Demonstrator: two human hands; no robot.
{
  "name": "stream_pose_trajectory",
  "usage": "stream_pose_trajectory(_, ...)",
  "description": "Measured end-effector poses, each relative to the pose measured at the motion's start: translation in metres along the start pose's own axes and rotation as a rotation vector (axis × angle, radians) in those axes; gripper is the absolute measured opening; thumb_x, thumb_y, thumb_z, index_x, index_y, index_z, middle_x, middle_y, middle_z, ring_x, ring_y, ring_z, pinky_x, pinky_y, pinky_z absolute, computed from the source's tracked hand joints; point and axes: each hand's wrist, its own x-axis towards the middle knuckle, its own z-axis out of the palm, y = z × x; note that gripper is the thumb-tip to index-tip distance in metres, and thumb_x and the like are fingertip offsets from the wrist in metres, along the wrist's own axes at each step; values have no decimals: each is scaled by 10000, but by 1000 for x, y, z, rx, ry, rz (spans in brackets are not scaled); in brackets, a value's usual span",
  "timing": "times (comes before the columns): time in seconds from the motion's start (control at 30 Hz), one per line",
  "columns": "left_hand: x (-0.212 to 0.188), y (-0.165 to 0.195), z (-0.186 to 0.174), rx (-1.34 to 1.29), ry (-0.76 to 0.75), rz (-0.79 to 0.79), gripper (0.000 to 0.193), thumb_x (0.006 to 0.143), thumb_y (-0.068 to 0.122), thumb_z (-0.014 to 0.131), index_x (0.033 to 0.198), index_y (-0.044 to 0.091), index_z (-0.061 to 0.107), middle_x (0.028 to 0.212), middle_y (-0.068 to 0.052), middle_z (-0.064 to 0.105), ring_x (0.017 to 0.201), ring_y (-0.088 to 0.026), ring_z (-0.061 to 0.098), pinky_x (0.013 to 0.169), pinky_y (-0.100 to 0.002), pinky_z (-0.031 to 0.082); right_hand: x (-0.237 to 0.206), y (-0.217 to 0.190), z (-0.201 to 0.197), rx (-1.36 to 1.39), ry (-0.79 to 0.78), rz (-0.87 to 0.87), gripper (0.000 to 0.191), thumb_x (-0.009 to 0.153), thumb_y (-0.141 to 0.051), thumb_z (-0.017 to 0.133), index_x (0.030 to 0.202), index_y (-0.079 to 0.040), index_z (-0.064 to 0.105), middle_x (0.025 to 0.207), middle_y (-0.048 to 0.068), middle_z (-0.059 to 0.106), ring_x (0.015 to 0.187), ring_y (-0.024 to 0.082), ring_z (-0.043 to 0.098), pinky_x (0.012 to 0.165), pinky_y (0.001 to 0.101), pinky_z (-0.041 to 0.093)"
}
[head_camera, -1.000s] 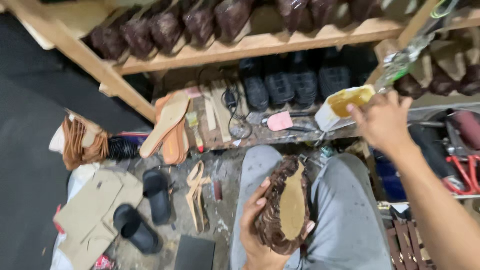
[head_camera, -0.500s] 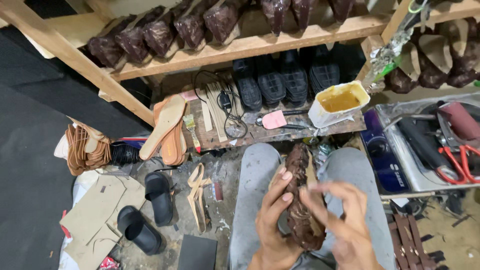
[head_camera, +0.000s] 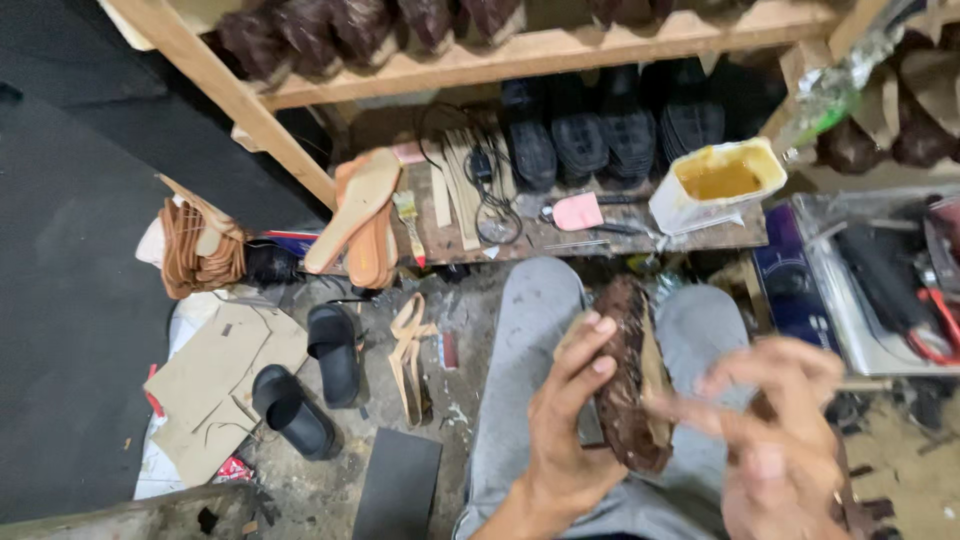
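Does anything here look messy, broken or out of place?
The glue tub sits at the bench edge, tilted, its rim smeared yellow. Black slippers and cardboard lie scattered on the floor. The left hand holds a brown shoe; the right hand is blurred.

You look down on a dusty concrete floor (head_camera: 470, 330) strewn with scraps. A wooden shelf (head_camera: 560, 45) runs across the top, braced by a slanted beam (head_camera: 230, 95). Below it sits a low, worn bench (head_camera: 520, 235). A dark sheet (head_camera: 70, 300) fills the left side.
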Motion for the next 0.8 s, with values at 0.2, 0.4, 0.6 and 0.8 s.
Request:
stream_pose_trajectory(0.2, 3, 1, 0, -19, 6, 19, 860, 773, 63, 935, 1467, 109, 430, 1547, -218, 535, 1471, -461, 565, 1223, -525, 493, -9, 5, 3, -15, 32, -70, 519, 1061, -380, 348, 1031, -115, 793, 937, 37, 630, 1090, 263, 452, 1040, 428, 370)
stream_pose_trajectory(0.4, 2, 5, 0, 18, 12, 25, 841, 790, 79, 947, 1456, 108, 434, 1537, -226, 543, 1448, -455, 594, 1215, -535, 516, 3, 7, -4, -34, -58, -148, 476, 1021, -351, 375, 1052, -96, 776, 943, 45, 601, 1054, 267, 440, 1043, 451, 368)
stream_pose_trajectory(0.6, -2, 1, -3, -18, -10, 19, 859, 783, 98, 956, 1455, 121, 422, 1538, -226, 531, 1458, -459, 573, 1201, -521, 509, 3, 4, -3, -98, -52, -57, 425, 1008, -238, 400, 1079, -79, 788, 954, 62, 590, 1059, 281, 423, 1042, 440, 356)
stream_pose_trajectory(0.8, -2, 3, -2, 17, -10, 26, 864, 785, 95, 959, 1462, 125, 424, 1554, -210, 535, 1443, -435, 571, 1228, -527, 501, 7, 9, 0, 40, -32, -57, 405, 981, -254, 429, 1088, -97, 787, 958, 23, 609, 1057, 244, 439, 1019, 428, 367)
